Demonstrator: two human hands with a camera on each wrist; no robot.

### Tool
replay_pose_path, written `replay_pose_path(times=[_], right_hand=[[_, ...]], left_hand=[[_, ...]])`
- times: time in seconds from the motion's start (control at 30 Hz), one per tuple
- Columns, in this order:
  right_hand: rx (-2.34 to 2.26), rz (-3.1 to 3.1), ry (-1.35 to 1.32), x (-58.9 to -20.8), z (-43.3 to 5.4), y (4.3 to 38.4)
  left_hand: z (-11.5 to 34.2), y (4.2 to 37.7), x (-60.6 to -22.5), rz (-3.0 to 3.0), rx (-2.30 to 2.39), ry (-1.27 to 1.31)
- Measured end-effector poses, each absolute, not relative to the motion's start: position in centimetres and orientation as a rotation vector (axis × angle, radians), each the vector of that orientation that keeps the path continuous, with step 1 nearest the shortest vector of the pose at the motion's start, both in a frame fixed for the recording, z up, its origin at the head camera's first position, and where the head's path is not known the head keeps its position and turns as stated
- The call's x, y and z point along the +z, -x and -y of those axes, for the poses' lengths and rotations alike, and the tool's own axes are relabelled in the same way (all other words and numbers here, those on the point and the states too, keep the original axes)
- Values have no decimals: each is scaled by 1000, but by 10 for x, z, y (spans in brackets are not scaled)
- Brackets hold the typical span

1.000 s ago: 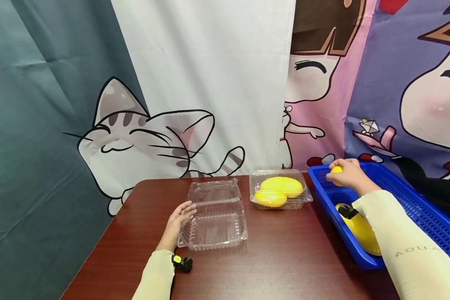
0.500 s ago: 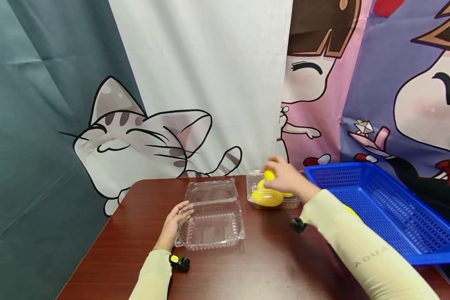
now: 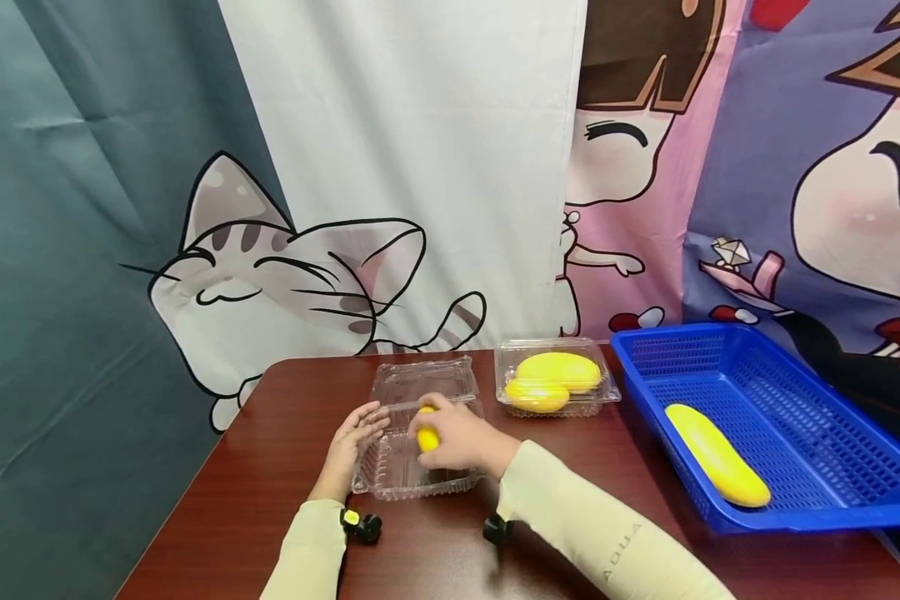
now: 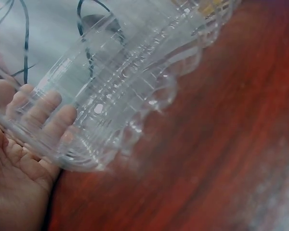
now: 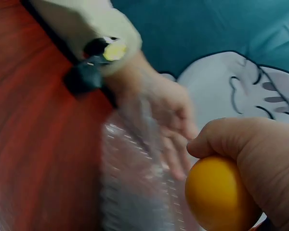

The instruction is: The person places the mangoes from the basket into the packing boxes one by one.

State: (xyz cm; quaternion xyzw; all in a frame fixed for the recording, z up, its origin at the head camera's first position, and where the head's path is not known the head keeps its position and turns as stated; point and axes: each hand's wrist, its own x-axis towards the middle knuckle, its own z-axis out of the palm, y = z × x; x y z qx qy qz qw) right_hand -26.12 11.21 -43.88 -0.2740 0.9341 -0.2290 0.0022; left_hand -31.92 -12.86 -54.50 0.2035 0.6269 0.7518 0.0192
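Note:
An unlidded clear plastic clamshell box point(image 3: 390, 479) lies on the table, its lid point(image 3: 423, 379) folded back toward the wall. Over its tray my right hand point(image 3: 461, 437) grips a smooth yellow fruit point(image 3: 427, 432), whose rounded end point(image 5: 219, 192) fills the lower part of the right wrist view; its far end is hidden by the hand. My left hand point(image 3: 352, 442) is at the box's left side with fingers extended. Through the clear wall, those fingers point(image 4: 43, 108) show in the left wrist view.
A closed clear box point(image 3: 607, 398) with yellow fruits point(image 3: 558, 371) stands at the back, right of the unlidded one. Farther right, a blue plastic basket point(image 3: 832, 521) holds one long yellow fruit point(image 3: 716, 454). A printed curtain point(image 3: 435, 167) hangs behind the table point(image 3: 412, 558).
My right hand has carried the yellow fruit leftward from the blue basket, past the closed box, to above the unlidded box. The left hand has stayed at that box's side.

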Motion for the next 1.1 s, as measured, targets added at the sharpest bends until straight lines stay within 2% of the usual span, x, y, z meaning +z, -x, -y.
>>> replay_pose_path(times=[0.37,0.87,1.1], right_hand=[[-676,-2867,858,-477,-85,267],[-652,-2829,1125,-481,-61,269],[-753,-2790,1081,-478,-64,271]], left_hand=[[116,318,-537,-1989,2288,-387],[116,317,-534,-2005,2299,-450],[119,317,-537,-2013,2306,-458]])
